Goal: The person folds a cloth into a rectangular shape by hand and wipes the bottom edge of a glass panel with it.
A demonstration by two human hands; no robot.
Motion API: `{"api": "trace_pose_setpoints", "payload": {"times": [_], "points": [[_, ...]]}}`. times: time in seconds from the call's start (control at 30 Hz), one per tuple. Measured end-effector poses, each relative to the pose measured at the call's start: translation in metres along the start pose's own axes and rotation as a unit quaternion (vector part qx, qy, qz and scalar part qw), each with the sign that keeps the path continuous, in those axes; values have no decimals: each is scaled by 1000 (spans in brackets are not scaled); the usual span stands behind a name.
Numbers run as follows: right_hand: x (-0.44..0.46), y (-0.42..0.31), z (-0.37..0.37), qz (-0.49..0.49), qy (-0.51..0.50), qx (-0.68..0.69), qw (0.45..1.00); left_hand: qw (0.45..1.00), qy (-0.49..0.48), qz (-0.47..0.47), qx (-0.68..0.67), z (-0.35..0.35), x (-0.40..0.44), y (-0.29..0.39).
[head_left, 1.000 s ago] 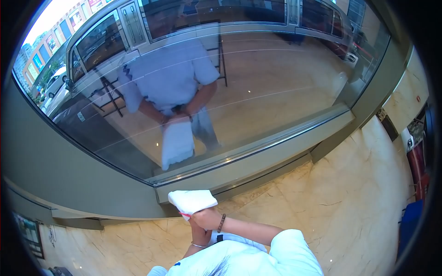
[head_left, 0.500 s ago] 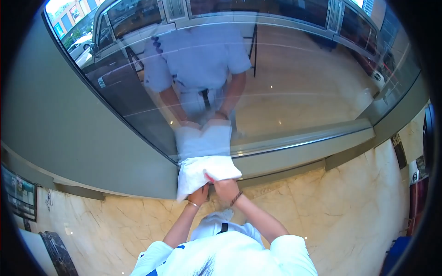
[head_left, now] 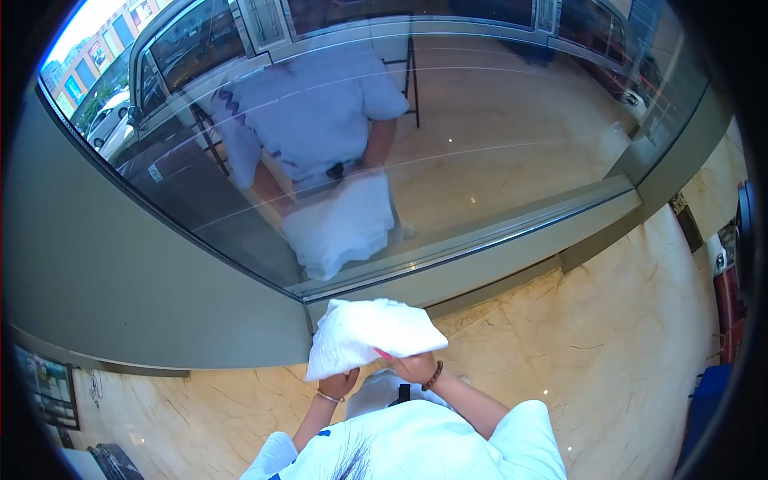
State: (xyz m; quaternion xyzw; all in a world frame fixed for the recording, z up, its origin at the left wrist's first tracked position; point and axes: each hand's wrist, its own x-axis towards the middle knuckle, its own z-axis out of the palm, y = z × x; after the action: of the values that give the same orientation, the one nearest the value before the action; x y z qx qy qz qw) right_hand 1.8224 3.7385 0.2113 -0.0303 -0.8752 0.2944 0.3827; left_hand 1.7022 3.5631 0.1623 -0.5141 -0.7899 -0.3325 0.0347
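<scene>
A white cloth [head_left: 372,330], bunched and folded, is held up in front of my body near the foot of a large glass pane [head_left: 512,128]. My left hand [head_left: 339,384] grips its lower left edge from beneath, the fingers partly hidden by the cloth. At the lower right edge my right hand [head_left: 412,366] pinches the fabric, with the thumb on top. Reflected in the glass are my light shirt, my arms and the cloth.
Beneath the pane runs a grey sill with a metal strip [head_left: 480,240]. A grey-green panel [head_left: 144,272] stands at the left. The floor [head_left: 608,336] is tan, veined and shiny. At the right edge lies something blue [head_left: 708,408].
Both hands have drawn the cloth back from the glass towards my body, and it is now bunched more. The view has shifted, so the pane sits a little further left.
</scene>
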Motion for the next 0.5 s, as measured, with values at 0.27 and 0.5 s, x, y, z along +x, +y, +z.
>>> {"api": "trace_pose_setpoints", "payload": {"times": [0.27, 0.5], "points": [[-18, 54, 23, 64, -46, -49, 996, 988, -101, -117, 2, 16, 46, 11], [8, 70, 26, 19, -61, -63, 996, 999, -35, -24, 25, 9, 54, 3]]}}
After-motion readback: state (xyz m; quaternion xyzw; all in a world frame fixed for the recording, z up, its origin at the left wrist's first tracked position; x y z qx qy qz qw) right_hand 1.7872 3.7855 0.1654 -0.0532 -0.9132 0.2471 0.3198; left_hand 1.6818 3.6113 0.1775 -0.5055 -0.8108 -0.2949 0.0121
